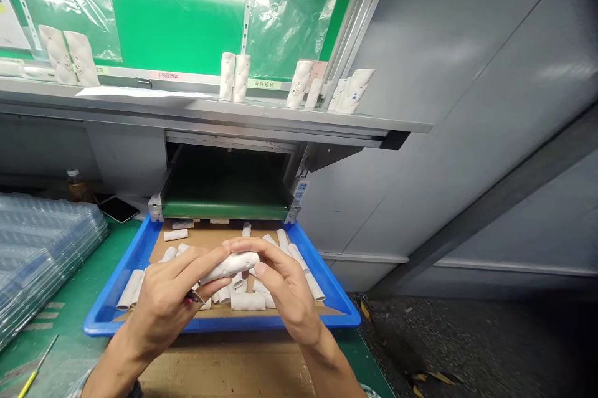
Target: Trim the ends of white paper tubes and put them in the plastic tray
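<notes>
My left hand [163,304] and my right hand [284,286] hold a white paper-like tube [230,266] between their fingers, above a blue plastic tray [224,324]. A small metal tool with a pink grip [194,297] sticks out from my left hand's fingers, partly hidden; its exact kind is unclear. Several similar white tubes [247,301] lie scattered on a brown cardboard liner [205,233] in the tray. My hands hide the tray's middle.
A green conveyor belt [224,210] ends behind the tray, under a metal shelf [187,105] carrying several white tubes [233,77]. Stacked clear plastic trays [42,255], a phone [119,209] and a yellow-handled screwdriver [37,367] lie left on the green bench.
</notes>
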